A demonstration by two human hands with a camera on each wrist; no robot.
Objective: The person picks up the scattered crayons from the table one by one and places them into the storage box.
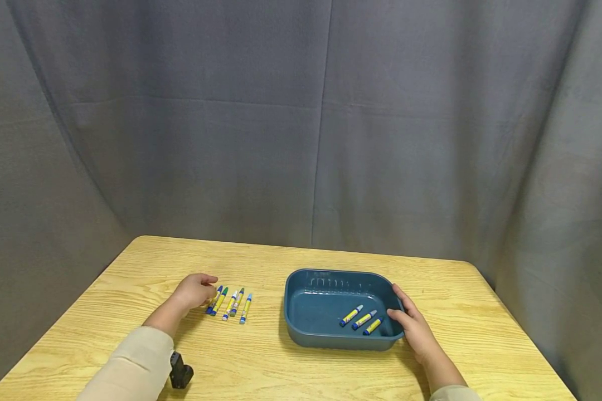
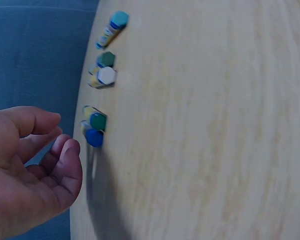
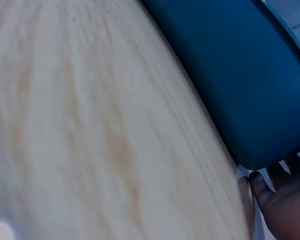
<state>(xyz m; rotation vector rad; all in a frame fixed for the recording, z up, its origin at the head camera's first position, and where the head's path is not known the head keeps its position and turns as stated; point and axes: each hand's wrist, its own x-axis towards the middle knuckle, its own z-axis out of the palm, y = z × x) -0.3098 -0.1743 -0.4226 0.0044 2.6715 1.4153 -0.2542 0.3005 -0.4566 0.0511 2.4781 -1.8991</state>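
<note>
My left hand is over the left end of a row of several crayons with yellow wrappers. Its fingers are loosely bent, and nothing shows between them in the left wrist view. Closest to it are a blue crayon and a green crayon. Beyond these lie a white crayon, a dark green crayon and a light blue crayon. My right hand holds the right side of a dark blue plastic basin, thumb over the rim, fingers outside. Three crayons lie inside the basin.
The wooden table has rounded far corners. A grey curtain hangs behind it and at both sides. A small black device sits at my left sleeve.
</note>
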